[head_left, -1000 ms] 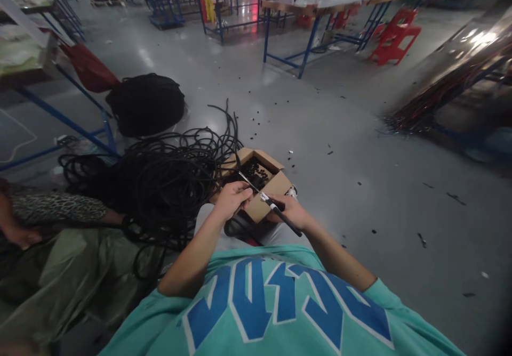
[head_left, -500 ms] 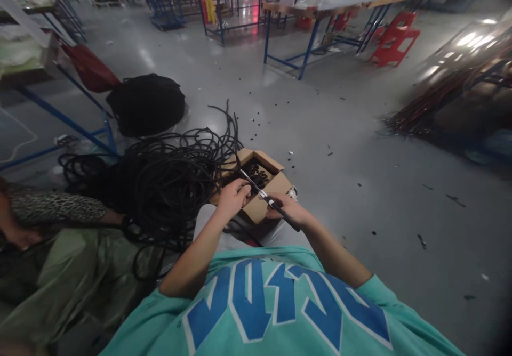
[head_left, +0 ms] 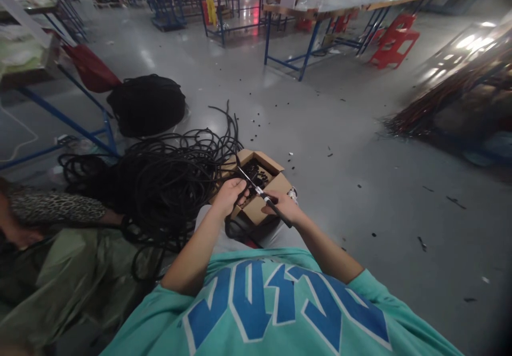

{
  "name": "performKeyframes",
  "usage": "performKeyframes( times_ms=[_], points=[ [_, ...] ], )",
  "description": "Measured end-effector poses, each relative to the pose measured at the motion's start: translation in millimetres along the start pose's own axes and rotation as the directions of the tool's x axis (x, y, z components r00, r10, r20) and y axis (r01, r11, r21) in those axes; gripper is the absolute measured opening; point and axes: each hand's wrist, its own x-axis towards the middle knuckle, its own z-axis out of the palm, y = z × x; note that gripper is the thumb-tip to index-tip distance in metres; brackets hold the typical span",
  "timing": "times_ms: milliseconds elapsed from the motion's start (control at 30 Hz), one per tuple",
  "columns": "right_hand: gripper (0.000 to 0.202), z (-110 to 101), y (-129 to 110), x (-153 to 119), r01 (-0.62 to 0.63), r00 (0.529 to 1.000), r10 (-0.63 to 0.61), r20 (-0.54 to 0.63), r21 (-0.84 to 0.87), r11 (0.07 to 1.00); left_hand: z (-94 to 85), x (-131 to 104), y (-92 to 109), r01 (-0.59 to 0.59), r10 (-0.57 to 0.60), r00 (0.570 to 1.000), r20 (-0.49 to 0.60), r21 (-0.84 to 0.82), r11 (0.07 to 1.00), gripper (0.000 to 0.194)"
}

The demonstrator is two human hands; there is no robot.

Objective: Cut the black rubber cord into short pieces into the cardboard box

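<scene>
My right hand (head_left: 281, 205) is closed around the black handle of a cutter (head_left: 276, 209), whose thin metal blade slants up and left over an open cardboard box (head_left: 276, 187). Close to the blade, my left hand (head_left: 230, 196) pinches a black tube (head_left: 234, 228); part of the tube curves down below the hand. Between the fingertips the exact contact of blade and tube is too small to make out. Short black cut pieces (head_left: 260, 176) lie inside the box, which sits in front of my knees.
A tangled heap of black tubing (head_left: 160, 180) spreads to the left, with a black bundle (head_left: 147, 104) behind it. Another person's hand (head_left: 22, 236) is at far left. Blue-legged tables (head_left: 304, 52) and a red stool (head_left: 395, 44) stand beyond; scraps dot the grey floor.
Both hands and the cutter have shifted slightly left. The tube beneath my left hand now bows out in a more visible loop.
</scene>
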Motion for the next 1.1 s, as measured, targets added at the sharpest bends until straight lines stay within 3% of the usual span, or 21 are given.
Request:
performKeyframes(
  times_ms=[200, 267, 400, 533, 700, 967, 1100],
  points=[
    [0.041, -1, -4, 1, 0.046, 0.999, -0.046, 0.028, 0.003, 0.999, -7.3, 1, -1, 0.027, -0.02, 0.998, 0.066, -0.104, 0.994, 0.034],
    [0.041, -2, -6, -2, 0.017, 0.997, -0.021, 0.077, 0.047, 0.999, -10.7, 0, 1, 0.045, -0.027, 0.991, 0.131, -0.131, 0.99, 0.051],
    [0.045, -6, -8, -8, -0.068, 0.964, 0.019, 0.264, 0.181, 0.981, -18.7, -4, 6, 0.124, -0.075, 0.935, 0.348, -0.123, 0.985, 0.088],
    [0.046, -9, -7, -14, -0.107, 0.927, -0.029, 0.374, 0.338, 0.935, -22.2, -4, 9, 0.158, -0.099, 0.873, 0.477, -0.084, 0.984, 0.085],
    [0.046, -10, -5, -21, -0.136, 0.931, -0.022, 0.365, 0.403, 0.905, -19.7, -7, 12, 0.073, -0.064, 0.915, 0.398, -0.009, 0.997, 0.06],
    [0.045, -10, -12, -25, -0.091, 0.959, 0.002, 0.284, 0.302, 0.949, -20.3, -11, 24, -0.04, -0.005, 0.95, 0.311, 0.14, 0.989, 0.051],
    [0.042, -8, -17, -26, -0.073, 0.977, 0.019, 0.211, 0.248, 0.966, -19.6, -9, 25, -0.05, 0.017, 0.968, 0.252, 0.127, 0.991, 0.05]
  ],
)
